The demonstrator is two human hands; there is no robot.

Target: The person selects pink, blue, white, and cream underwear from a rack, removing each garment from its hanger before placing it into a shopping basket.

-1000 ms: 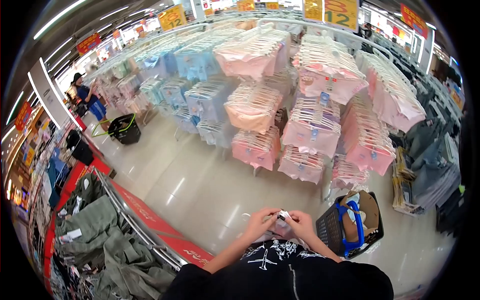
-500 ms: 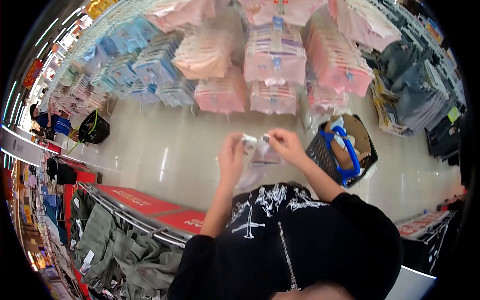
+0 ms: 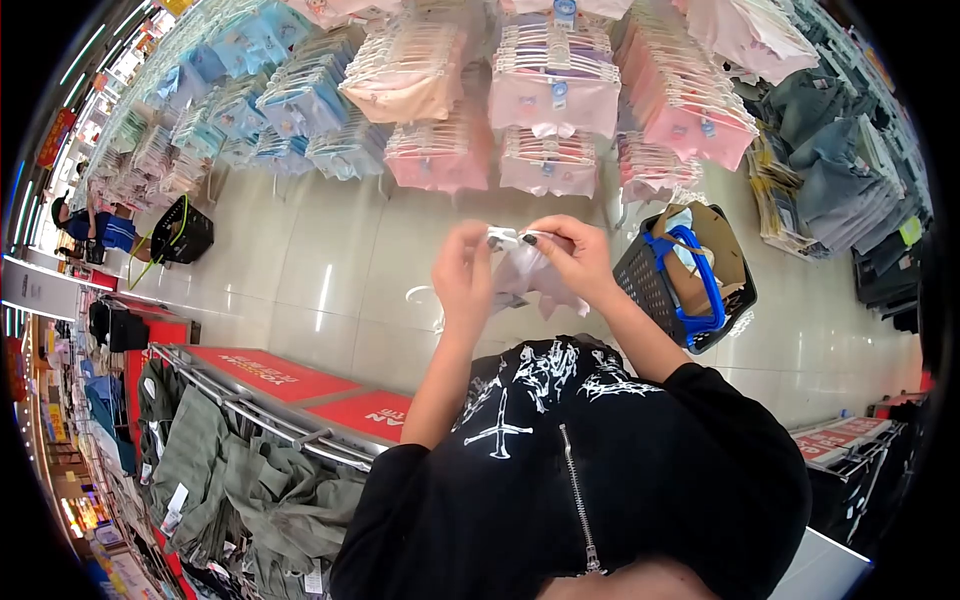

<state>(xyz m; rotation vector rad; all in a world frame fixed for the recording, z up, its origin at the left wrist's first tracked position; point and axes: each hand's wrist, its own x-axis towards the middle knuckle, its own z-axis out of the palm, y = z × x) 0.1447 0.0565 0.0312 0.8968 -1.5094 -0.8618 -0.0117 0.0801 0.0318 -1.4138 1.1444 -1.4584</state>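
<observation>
In front of my chest, both hands hold a small pale pink pair of underpants [image 3: 535, 278] by its top edge. My left hand [image 3: 464, 275] is closed, its thumb and fingers pinching a white end piece [image 3: 503, 236] at the left side. Below this hand a thin white hanger hook [image 3: 418, 294] sticks out to the left. My right hand [image 3: 578, 262] pinches the upper right edge, close to the left thumb. The cloth hangs down between the hands, crumpled. My left palm hides most of the hanger.
Pink and peach underpants [image 3: 555, 95] hang in packed rows ahead, with blue ones [image 3: 300, 100] further left. A black basket with a blue handle [image 3: 690, 285] holds a cardboard box on the right. Green trousers [image 3: 270, 490] hang on a rail at lower left. A person [image 3: 110, 228] is by another basket [image 3: 185, 235].
My hands have risen slightly and come closer together at the top edge. The cloth has swung to the right, and the hanger hook shows more plainly at left.
</observation>
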